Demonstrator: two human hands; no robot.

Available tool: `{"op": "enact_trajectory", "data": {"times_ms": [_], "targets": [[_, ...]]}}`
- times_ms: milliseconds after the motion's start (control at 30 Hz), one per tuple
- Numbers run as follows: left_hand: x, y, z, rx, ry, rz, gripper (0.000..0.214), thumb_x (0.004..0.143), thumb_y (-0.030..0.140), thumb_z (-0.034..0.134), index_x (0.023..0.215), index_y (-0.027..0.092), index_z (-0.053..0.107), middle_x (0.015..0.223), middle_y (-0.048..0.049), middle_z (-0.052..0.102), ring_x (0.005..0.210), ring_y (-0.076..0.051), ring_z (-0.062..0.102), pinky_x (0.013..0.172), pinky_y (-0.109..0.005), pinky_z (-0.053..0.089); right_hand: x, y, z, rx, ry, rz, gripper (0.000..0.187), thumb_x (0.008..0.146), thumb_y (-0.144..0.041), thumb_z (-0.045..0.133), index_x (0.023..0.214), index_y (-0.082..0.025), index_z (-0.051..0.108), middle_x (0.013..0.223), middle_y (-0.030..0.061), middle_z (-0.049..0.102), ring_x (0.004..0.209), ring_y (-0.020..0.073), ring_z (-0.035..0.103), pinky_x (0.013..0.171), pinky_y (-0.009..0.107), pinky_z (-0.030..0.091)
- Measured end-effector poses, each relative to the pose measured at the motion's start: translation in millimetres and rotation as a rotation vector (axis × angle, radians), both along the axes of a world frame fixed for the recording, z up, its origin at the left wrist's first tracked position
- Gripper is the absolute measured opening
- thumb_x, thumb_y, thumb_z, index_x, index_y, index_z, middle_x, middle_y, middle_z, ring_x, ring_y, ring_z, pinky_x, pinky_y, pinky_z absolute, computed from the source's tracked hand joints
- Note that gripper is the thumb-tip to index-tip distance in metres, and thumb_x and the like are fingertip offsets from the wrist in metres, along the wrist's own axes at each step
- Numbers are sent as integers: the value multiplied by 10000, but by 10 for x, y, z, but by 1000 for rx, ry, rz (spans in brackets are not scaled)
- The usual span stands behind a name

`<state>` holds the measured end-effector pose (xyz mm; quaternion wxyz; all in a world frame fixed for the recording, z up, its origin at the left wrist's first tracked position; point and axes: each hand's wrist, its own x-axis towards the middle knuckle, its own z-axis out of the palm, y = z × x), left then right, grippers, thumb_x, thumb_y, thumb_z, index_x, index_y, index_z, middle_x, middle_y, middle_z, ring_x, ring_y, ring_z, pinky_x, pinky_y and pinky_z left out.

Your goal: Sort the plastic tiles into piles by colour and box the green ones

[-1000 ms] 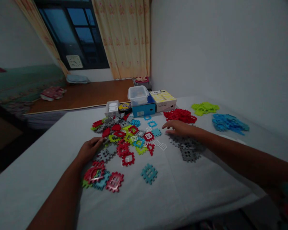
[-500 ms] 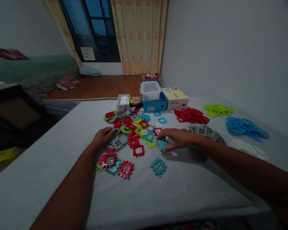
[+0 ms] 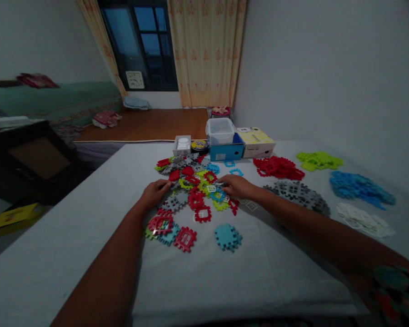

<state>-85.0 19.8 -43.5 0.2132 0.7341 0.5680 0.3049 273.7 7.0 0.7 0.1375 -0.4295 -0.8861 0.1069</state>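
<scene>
Broadly, my bench [image 3: 71,240] carries everything on white cloth, with the mixed heap [image 3: 195,199] of plastic pieces in the middle, presumably so both hands can reach it. Right of it the grey pile [image 3: 298,195], blue pile [image 3: 359,186], red pile [image 3: 277,168] and lime pile [image 3: 318,160] lie grouped by colour, likely to prevent mixing. My right hand [image 3: 240,186] bends its fingers down at the heap's right side, my left hand [image 3: 154,193] at its left; I cannot tell whether either grips a piece. The teal stack [image 3: 227,236] lies nearer me, with open room towards the near edge. White frames [image 3: 249,205] leave only a narrow lane beside the grey pile.
</scene>
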Motion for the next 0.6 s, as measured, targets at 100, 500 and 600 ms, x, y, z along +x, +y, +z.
{"op": "enact_trajectory", "data": {"times_ms": [100,500,600], "targets": [[-1,1,-8,-11,-29,2,617,781,686,469,991,161,718,1047,-89,725,990,-267,645,904,-351,469,37,62,-56,-41,-51,82,227,808,-241,640,1015,-174,702,986,94,704,918,231,635,815,315,439],[29,-26,18,-5,-19,9,641,772,704,463,1005,164,718,1048,-86,726,987,-259,646,881,-329,475,116,-343,10,-126,-23,396,249,833,-248,636,1070,-181,673,1059,90,633,885,173,608,796,289,477],[48,-38,28,-11,-5,18,654,771,709,456,1007,155,714,1040,-91,728,986,-265,644,875,-335,479,113,-441,19,-101,-28,446,230,829,-284,650,1025,-169,684,1079,107,623,963,199,590,861,325,465]]}}
